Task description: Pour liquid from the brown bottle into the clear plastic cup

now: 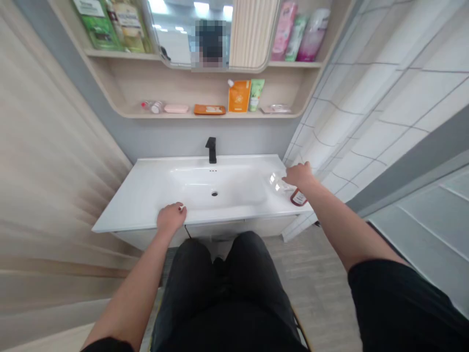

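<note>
My left hand (171, 216) rests at the front edge of the white washbasin (150, 195), its fingers curled in. A small whitish bit with a dark spot shows at its fingertips, too small to name. At the basin's right end is my right hand (299, 175), fingers bent downward and closed. Just left of those fingers, a clear, shiny object (276, 182) lies on the rim; whether they grip it is hidden. Below my right wrist stands a bottle of dark red liquid (298, 197) with a white label, partly covered by the forearm.
A black faucet (211, 150) rises behind the drain (214, 194). Above, a wooden shelf (205, 116) carries an orange pouch (239, 96), a green tube (256, 95), a pink soap bar (176, 108) and an orange packet (209, 109). A tiled curtain (366, 93) hangs at right.
</note>
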`<move>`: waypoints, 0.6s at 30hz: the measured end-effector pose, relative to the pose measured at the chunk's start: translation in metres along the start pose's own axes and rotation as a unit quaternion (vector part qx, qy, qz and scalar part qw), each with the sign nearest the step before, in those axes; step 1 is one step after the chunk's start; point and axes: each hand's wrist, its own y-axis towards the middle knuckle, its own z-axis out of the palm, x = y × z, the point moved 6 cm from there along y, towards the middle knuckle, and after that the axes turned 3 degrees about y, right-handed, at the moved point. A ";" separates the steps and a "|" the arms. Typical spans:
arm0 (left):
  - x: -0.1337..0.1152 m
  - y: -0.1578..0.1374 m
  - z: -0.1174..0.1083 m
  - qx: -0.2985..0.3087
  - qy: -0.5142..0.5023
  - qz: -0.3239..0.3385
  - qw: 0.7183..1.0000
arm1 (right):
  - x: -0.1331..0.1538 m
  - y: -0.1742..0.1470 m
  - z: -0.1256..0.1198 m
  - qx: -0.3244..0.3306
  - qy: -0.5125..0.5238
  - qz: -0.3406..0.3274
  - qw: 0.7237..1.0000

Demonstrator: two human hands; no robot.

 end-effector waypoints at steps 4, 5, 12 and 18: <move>-0.002 -0.001 -0.002 -0.003 0.020 0.004 1.000 | 0.006 0.009 0.018 0.094 -0.012 -0.008 0.995; -0.002 -0.001 -0.003 -0.003 0.025 0.002 1.000 | 0.007 0.006 0.018 0.096 -0.009 -0.009 0.995; -0.002 -0.002 -0.005 -0.008 0.027 -0.001 1.000 | 0.019 -0.038 -0.014 0.009 0.041 -0.052 0.998; -0.015 -0.007 -0.007 -0.009 -0.092 0.025 0.995 | 0.073 -0.093 -0.046 -0.015 0.225 -0.241 0.944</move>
